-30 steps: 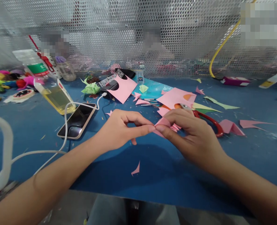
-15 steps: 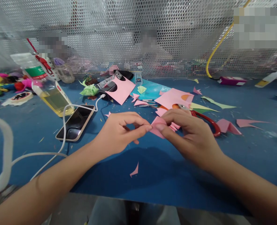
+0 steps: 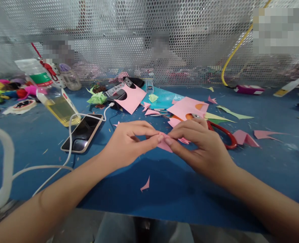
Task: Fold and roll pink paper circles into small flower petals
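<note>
Between my two hands is a small folded piece of pink paper (image 3: 165, 145), held above the table. My left hand (image 3: 131, 141) pinches its left side with thumb and fingers. My right hand (image 3: 202, 141) grips the right side the same way, and its fingers hide part of the paper. Beyond the hands lie cut pink sheets (image 3: 187, 106) with curved cut-outs. Scissors with red handles (image 3: 226, 135) rest behind my right hand, partly covered by it. A thin pink scrap (image 3: 145, 184) lies on the table nearer to me.
On the blue table (image 3: 109, 195), a phone (image 3: 82, 135) lies at the left with a white cable (image 3: 70, 145) across it. A bottle of yellow liquid (image 3: 60, 108) leans beside it. Green crumpled paper (image 3: 97, 98) and pink scraps (image 3: 245, 138) are scattered about. Perforated metal (image 3: 129, 44) closes the back.
My right hand has shifted slightly left, and the fingertips of both hands are closer together. The pink paper has moved left and less of it shows.
</note>
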`<state>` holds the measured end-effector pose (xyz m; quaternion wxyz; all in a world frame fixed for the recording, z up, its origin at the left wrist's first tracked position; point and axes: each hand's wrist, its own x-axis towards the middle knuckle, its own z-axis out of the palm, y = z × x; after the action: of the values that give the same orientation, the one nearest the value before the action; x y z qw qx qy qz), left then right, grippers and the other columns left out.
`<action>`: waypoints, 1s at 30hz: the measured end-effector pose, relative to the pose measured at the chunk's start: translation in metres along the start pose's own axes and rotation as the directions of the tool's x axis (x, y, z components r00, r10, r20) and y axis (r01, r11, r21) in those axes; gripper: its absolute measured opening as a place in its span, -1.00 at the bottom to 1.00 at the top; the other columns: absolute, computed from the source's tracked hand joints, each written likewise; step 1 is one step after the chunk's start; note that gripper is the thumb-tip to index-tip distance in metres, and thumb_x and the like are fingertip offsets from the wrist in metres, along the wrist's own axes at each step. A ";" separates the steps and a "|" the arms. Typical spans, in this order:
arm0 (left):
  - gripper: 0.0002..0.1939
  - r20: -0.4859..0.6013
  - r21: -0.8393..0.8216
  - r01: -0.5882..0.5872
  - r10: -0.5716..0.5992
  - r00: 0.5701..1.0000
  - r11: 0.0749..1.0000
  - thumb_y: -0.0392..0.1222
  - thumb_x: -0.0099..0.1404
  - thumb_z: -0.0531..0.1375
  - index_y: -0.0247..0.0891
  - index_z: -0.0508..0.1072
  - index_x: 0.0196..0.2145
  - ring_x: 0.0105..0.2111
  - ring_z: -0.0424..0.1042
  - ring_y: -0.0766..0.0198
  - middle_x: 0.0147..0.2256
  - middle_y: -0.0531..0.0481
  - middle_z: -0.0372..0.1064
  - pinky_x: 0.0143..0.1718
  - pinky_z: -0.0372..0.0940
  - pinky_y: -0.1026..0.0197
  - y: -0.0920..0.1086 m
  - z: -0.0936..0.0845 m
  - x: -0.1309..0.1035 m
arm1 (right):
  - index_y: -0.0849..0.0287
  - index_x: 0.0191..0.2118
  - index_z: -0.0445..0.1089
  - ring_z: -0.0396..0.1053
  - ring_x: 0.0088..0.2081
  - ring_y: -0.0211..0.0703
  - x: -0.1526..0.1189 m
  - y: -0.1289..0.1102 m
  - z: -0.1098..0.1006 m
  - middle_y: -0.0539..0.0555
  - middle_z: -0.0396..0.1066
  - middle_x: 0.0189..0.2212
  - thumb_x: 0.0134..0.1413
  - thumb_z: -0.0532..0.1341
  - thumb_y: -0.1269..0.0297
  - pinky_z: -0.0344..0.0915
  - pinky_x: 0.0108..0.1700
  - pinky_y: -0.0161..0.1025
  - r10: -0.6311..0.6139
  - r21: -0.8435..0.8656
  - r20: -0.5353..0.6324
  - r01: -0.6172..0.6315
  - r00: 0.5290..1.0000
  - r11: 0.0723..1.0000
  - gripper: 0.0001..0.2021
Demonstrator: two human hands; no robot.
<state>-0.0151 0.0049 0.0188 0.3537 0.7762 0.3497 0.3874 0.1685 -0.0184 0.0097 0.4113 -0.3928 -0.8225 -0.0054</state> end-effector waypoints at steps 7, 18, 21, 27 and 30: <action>-0.90 -0.001 -0.043 0.039 -0.039 0.999 0.998 -0.21 0.08 0.25 -0.23 0.57 -0.44 -0.59 0.32 0.45 -0.47 0.03 0.43 -0.67 0.23 0.41 0.002 -0.001 0.002 | 0.08 -0.46 0.31 0.35 -0.42 -0.21 -0.003 0.002 0.001 -0.06 0.42 -0.51 0.05 0.18 0.34 0.10 -0.20 -0.12 -0.017 -0.022 0.006 0.017 1.000 1.000 -0.91; -0.88 -0.103 -0.066 0.000 -0.007 0.995 0.998 -0.17 0.06 0.27 -0.26 0.55 -0.44 -0.55 0.33 0.41 -0.46 0.01 0.42 -0.70 0.26 0.44 0.001 0.002 -0.001 | 0.10 -0.46 0.31 0.31 -0.43 -0.23 -0.001 0.002 0.000 -0.06 0.41 -0.51 0.03 0.20 0.36 0.07 -0.21 -0.11 -0.024 -0.023 -0.020 0.024 1.000 0.999 -0.91; -0.90 -0.096 -0.069 -0.015 0.008 0.995 0.998 -0.19 0.08 0.26 -0.25 0.55 -0.43 -0.58 0.31 0.44 -0.46 0.02 0.41 -0.71 0.28 0.45 0.001 0.001 -0.001 | 0.11 -0.47 0.31 0.32 -0.43 -0.23 -0.002 0.002 0.000 -0.06 0.41 -0.51 0.03 0.20 0.36 0.07 -0.20 -0.11 -0.024 -0.023 -0.019 0.024 1.000 0.999 -0.90; -0.90 -0.068 -0.084 -0.056 0.051 0.996 0.995 -0.22 0.11 0.24 -0.25 0.55 -0.40 -0.60 0.31 0.48 -0.44 0.05 0.41 -0.68 0.35 0.47 0.001 0.001 -0.002 | 0.12 -0.48 0.32 0.32 -0.43 -0.23 -0.002 0.002 0.000 -0.05 0.42 -0.51 0.03 0.20 0.35 0.07 -0.20 -0.11 -0.021 -0.032 -0.026 0.020 0.999 0.999 -0.90; -0.89 -0.065 -0.096 -0.061 0.055 0.996 0.993 -0.21 0.10 0.24 -0.25 0.56 -0.39 -0.60 0.32 0.49 -0.43 0.05 0.42 -0.67 0.37 0.48 0.001 0.000 -0.001 | 0.12 -0.49 0.32 0.31 -0.44 -0.24 -0.001 0.002 0.000 -0.05 0.42 -0.52 0.04 0.20 0.36 0.07 -0.19 -0.11 -0.018 -0.030 -0.041 0.017 0.999 0.999 -0.89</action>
<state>-0.0148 0.0035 0.0194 0.3688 0.7552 0.3185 0.4384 0.1702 -0.0177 0.0077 0.4221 -0.3913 -0.8172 -0.0294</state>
